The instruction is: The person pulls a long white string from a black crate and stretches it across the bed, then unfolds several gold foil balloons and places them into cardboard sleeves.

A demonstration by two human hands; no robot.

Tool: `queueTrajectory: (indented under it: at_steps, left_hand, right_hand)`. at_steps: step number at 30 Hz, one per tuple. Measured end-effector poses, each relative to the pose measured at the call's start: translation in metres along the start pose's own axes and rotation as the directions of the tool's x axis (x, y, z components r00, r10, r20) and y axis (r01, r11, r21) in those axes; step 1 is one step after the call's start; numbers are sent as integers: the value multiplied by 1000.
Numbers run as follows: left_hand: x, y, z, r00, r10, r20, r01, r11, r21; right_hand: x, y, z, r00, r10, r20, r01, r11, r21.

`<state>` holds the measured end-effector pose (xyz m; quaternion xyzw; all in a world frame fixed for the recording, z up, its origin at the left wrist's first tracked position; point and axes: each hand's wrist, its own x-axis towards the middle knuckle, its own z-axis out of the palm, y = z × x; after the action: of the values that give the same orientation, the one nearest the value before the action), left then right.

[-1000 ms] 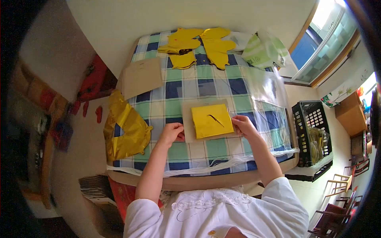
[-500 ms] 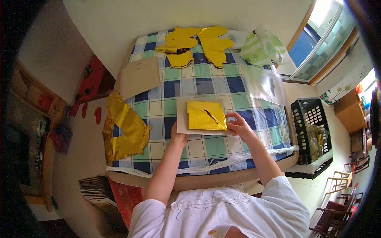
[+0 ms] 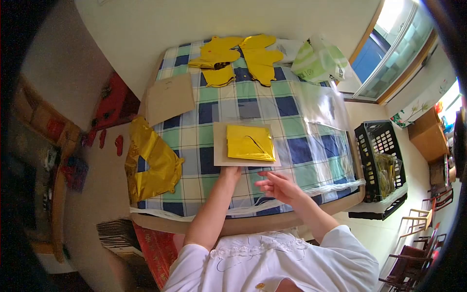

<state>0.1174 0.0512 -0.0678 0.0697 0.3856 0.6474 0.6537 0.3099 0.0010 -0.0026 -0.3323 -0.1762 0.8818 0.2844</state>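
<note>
A folded, shiny gold foil balloon (image 3: 249,143) in clear wrapping lies flat on a beige cardboard sheet (image 3: 220,148). My left hand (image 3: 231,171) holds the sheet from beneath at its near edge, with most of the fingers hidden under it. Apart from the sheet, just below its right corner, my right hand (image 3: 279,187) is open and holds nothing, its fingers stretched toward the left.
A checked cloth (image 3: 253,104) covers the bed. Gold foil balloons (image 3: 260,58) lie at its far end, another foil balloon (image 3: 158,163) at left beside a cardboard piece (image 3: 170,97). White strands (image 3: 243,210) run along the front edge. A black crate (image 3: 382,163) stands right.
My right hand has let go of the right edge of the sheet and moved down toward me. My left hand has slid right, further under the sheet.
</note>
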Motion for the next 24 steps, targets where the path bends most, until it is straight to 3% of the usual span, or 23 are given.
queueTrajectory:
  at_steps: [3,6,10,12,16,18,24]
  left_hand:
    - [-3,-9,-6,997,-38,72,34,998,58]
    - [2,-11,-13,994,-101,-38,108,953,284]
    - [5,-11,-16,999,-48,14,46,989,139]
    - [-3,-6,-6,999,-27,44,24,997,79]
    - [-7,-1,-1,994,-1,114,-24,976,217]
    - [-10,2,1,991,5,136,-51,941,333]
    - [-26,5,18,998,-13,58,-8,934,358]
  right_hand:
    - [15,9,9,994,-109,-19,109,994,-12]
    - [28,6,12,982,-171,-79,172,985,14]
    - [36,2,17,965,-226,-129,228,974,-1]
    - [42,3,15,965,-232,-120,243,966,86]
    - [53,4,28,931,-254,-261,296,945,136]
    - [60,4,30,915,-310,-258,356,921,158]
    - [74,-2,30,901,-353,-251,409,885,223]
